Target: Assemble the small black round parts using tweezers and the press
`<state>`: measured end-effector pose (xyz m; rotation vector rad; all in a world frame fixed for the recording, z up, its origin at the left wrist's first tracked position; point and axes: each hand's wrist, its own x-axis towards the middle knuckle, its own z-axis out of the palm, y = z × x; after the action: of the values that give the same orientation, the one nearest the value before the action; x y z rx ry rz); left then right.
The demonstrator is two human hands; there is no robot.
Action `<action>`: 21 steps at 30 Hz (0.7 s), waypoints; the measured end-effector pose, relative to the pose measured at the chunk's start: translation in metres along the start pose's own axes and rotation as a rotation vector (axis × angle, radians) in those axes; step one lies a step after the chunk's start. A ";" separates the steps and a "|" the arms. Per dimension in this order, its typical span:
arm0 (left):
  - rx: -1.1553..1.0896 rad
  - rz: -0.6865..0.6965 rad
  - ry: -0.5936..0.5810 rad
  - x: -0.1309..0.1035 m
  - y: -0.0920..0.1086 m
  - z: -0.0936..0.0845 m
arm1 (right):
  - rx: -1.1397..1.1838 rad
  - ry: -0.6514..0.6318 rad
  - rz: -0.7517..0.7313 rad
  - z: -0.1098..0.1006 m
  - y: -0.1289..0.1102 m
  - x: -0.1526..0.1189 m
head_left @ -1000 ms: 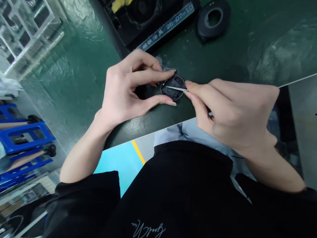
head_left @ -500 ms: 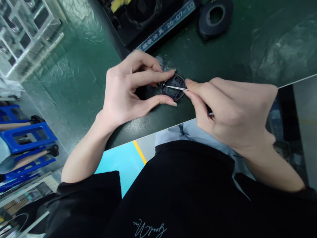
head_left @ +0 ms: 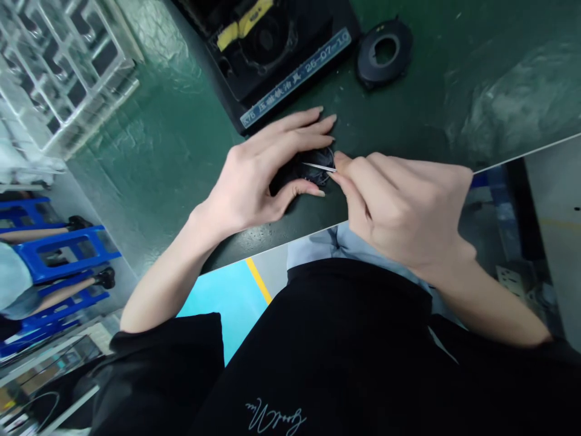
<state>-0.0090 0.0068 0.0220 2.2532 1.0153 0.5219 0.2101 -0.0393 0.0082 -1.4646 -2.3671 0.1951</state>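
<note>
A small round black plastic part (head_left: 321, 158) lies on the green table near its front edge. My left hand (head_left: 267, 163) curves around it, with the thumb at the near side and the fingers over the far side, so much of the part is hidden. In my right hand (head_left: 399, 206) a pair of thin metal tweezers (head_left: 321, 166) is pinched between thumb and forefinger. The tweezers' tips point left, over the inside of the round part. Whether they hold anything is too small to tell.
A black fixture (head_left: 290, 66) with a yellow piece and a label strip stands behind my hands. Right of it lies a black ring-shaped part (head_left: 384, 52). A clear plastic tray (head_left: 68, 66) sits at the far left. Beyond the table are blue stools (head_left: 68, 251) and a seated person's legs.
My left fingers have come forward and rightward over the round part, covering more of it. My right hand has shifted slightly left with the tweezers. The whole view has moved a little.
</note>
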 end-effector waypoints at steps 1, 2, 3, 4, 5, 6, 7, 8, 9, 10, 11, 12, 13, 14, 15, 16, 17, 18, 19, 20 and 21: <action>0.001 -0.010 -0.011 0.000 0.001 0.000 | -0.003 -0.001 -0.009 0.000 0.000 0.001; 0.002 -0.025 -0.014 0.000 0.001 0.000 | -0.003 -0.002 -0.017 0.000 0.000 0.003; 0.001 -0.046 -0.011 0.000 0.001 0.001 | -0.001 -0.004 -0.021 0.000 0.000 0.004; -0.006 -0.074 -0.005 -0.001 0.000 0.001 | 0.003 -0.006 -0.020 0.000 -0.001 0.004; -0.016 -0.105 0.000 -0.001 0.000 0.001 | 0.006 -0.006 -0.015 0.000 -0.001 0.005; -0.029 -0.132 0.004 -0.001 0.000 0.002 | 0.008 -0.004 -0.007 0.000 -0.002 0.005; -0.042 -0.148 0.009 -0.001 0.000 0.002 | 0.012 -0.003 -0.001 0.000 -0.002 0.006; -0.052 -0.153 0.013 -0.001 0.000 0.003 | 0.017 -0.003 0.004 0.000 -0.002 0.006; -0.058 -0.152 0.015 -0.001 0.000 0.003 | 0.024 -0.002 0.010 0.000 -0.002 0.006; -0.060 -0.148 0.018 -0.001 -0.001 0.003 | 0.035 -0.001 0.015 0.001 -0.003 0.007; -0.060 -0.143 0.019 0.000 -0.001 0.003 | 0.049 -0.003 0.021 0.001 -0.002 0.007; -0.057 -0.139 0.019 0.000 -0.001 0.003 | 0.065 -0.006 0.031 0.001 -0.002 0.008; -0.053 -0.137 0.018 0.000 -0.002 0.003 | 0.083 -0.010 0.042 0.001 -0.002 0.008; -0.049 -0.136 0.017 0.000 -0.003 0.003 | 0.101 -0.016 0.052 0.002 -0.001 0.008; -0.044 -0.135 0.018 0.001 -0.003 0.003 | 0.117 -0.023 0.060 0.002 -0.001 0.009; -0.040 -0.130 0.021 0.001 -0.004 0.003 | 0.128 -0.027 0.065 0.003 -0.001 0.009; -0.036 -0.119 0.026 0.001 -0.005 0.003 | 0.136 -0.027 0.068 0.003 0.000 0.008; -0.032 -0.099 0.031 0.001 -0.006 0.004 | 0.143 -0.020 0.068 0.004 0.000 0.008; -0.030 -0.076 0.035 0.001 -0.007 0.004 | 0.150 -0.009 0.067 0.005 0.001 0.008; -0.029 -0.056 0.036 0.000 -0.008 0.004 | 0.158 0.006 0.067 0.006 0.001 0.007; -0.030 -0.043 0.036 0.000 -0.009 0.004 | 0.168 0.022 0.066 0.007 0.001 0.006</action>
<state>-0.0110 0.0100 0.0132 2.1978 1.0640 0.5577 0.2061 -0.0325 0.0028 -1.4580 -2.2276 0.3828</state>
